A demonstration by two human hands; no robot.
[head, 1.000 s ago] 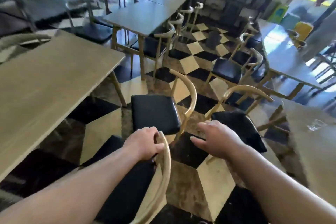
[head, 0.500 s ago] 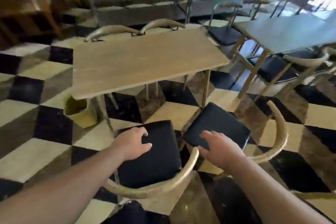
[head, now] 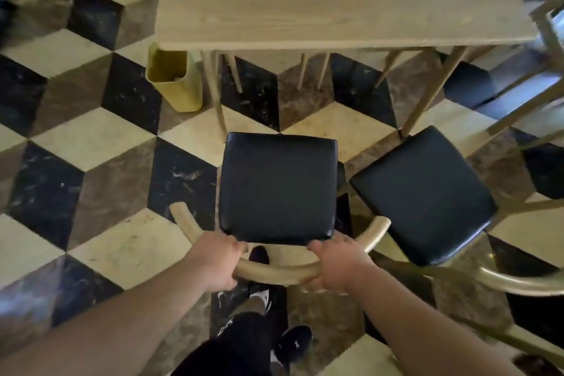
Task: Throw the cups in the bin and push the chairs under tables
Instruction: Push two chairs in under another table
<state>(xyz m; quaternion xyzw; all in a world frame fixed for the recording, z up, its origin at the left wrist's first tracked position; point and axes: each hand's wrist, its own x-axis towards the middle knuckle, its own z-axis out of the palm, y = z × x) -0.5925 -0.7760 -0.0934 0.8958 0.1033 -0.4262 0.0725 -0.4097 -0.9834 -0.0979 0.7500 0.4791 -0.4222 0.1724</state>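
Note:
A chair with a black seat [head: 277,188] and a curved wooden backrest stands right below me, facing a light wooden table [head: 335,0]. My left hand [head: 215,262] grips the left part of the backrest rail. My right hand [head: 337,265] grips its right part. The seat's front edge sits short of the table's near edge. A second black-seated chair [head: 424,192] stands at an angle to the right, almost touching the first. A yellow bin [head: 174,79] rests on the floor by the table's left front leg. No cups are in view.
The floor is a black, cream and brown cube-pattern tile. More chair legs show under the far side of the table. Another table frame and chair [head: 546,70] crowd the right edge. My feet [head: 293,342] are just behind the held chair.
My view has swung down over the chair. Both hands moved from hovering above the seats to gripping the left chair's backrest, and that chair now faces the table squarely.

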